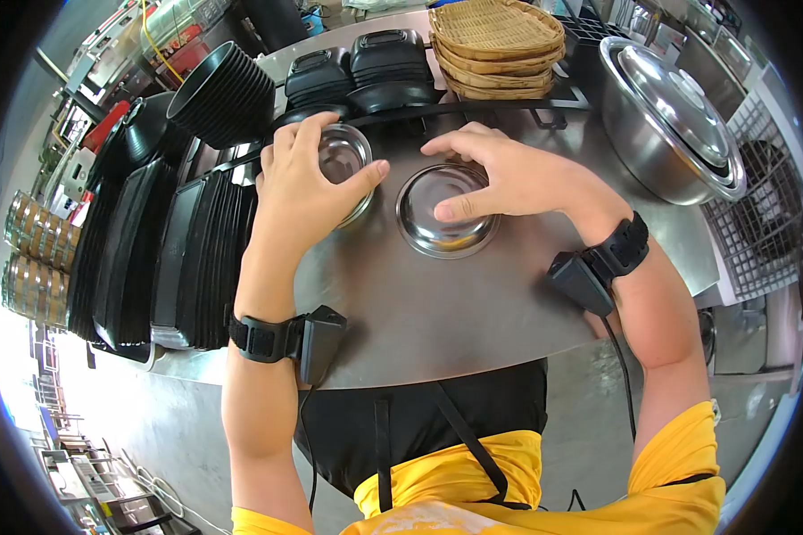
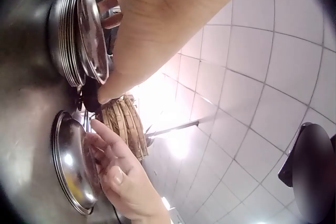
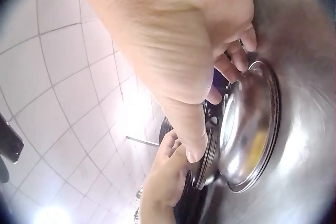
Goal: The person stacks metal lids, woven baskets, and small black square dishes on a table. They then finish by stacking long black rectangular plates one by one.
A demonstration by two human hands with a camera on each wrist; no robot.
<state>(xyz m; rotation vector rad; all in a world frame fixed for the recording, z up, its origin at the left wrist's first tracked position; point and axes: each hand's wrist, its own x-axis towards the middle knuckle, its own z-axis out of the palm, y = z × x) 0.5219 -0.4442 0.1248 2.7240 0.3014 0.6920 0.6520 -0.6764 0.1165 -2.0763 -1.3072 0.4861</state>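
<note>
Two sets of shallow steel bowls stand side by side on the metal table (image 1: 401, 312). The left set (image 2: 64, 29) is a nested stack, its top bowl (image 2: 93, 35) facing up and sitting tilted. My left hand (image 1: 303, 183) spreads over this stack, fingers along its far left side and thumb by the right rim. The right set (image 1: 430, 234) lies upside down, domed bottom up, with several rims layered at its base (image 3: 273, 145). My right hand (image 1: 517, 174) hovers over that set, its thumb across the dome and fingers extended past the far edge.
Black trays (image 1: 196, 259) and black tubs (image 1: 223, 94) are stacked at the left. Behind stand black containers (image 1: 388, 62) and woven bamboo baskets (image 1: 495, 36). A large lidded steel pot (image 1: 656, 134) is at the right, beside a white plastic crate (image 1: 758, 241).
</note>
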